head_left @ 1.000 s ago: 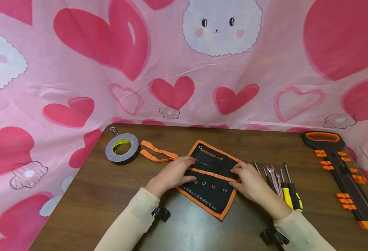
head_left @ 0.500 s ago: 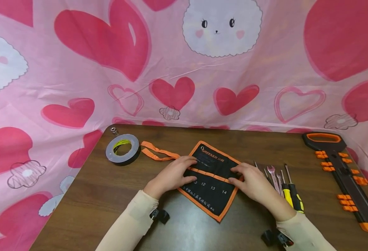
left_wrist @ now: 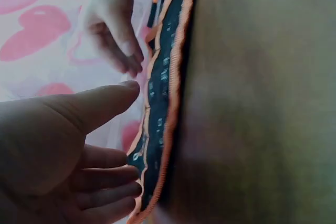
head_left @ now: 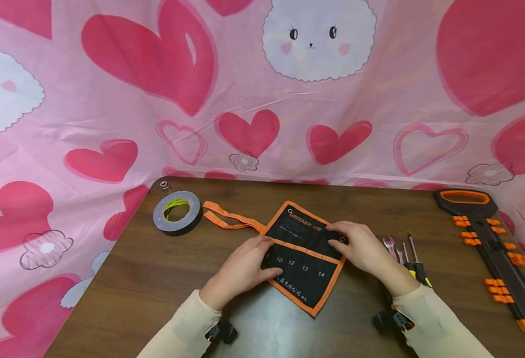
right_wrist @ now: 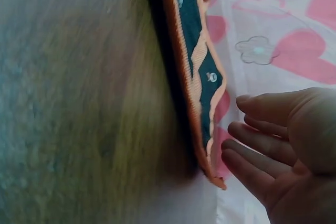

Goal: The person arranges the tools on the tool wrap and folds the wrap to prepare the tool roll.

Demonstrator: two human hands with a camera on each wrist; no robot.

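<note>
A black cloth tool pouch with orange trim (head_left: 307,291) lies flat on the table, turned at an angle, with numbered pockets and an orange tie strap (head_left: 231,219) off its left side. At its left edge is my left hand (head_left: 242,271), thumb stretched over the numbers and fingers at the orange seam. My right hand (head_left: 361,248) is over the pouch's right corner, fingers loosely extended beside an eyelet (head_left: 343,239). In the right wrist view the thumb and fingers (right_wrist: 252,145) stand apart with nothing between them. The left wrist view shows the left thumb (left_wrist: 107,103) raised off the cloth.
Several wrenches (head_left: 389,244) and screwdrivers (head_left: 416,258) lie right of the pouch, partly hidden by my right arm. A black and orange rack (head_left: 490,248) is at the far right. A tape roll (head_left: 177,213) and a small metal socket (head_left: 165,186) lie at the left.
My left hand has slid down along the pouch's left edge. My right hand has shifted slightly up, uncovering the right corner's eyelet. The pouch stays in nearly the same place.
</note>
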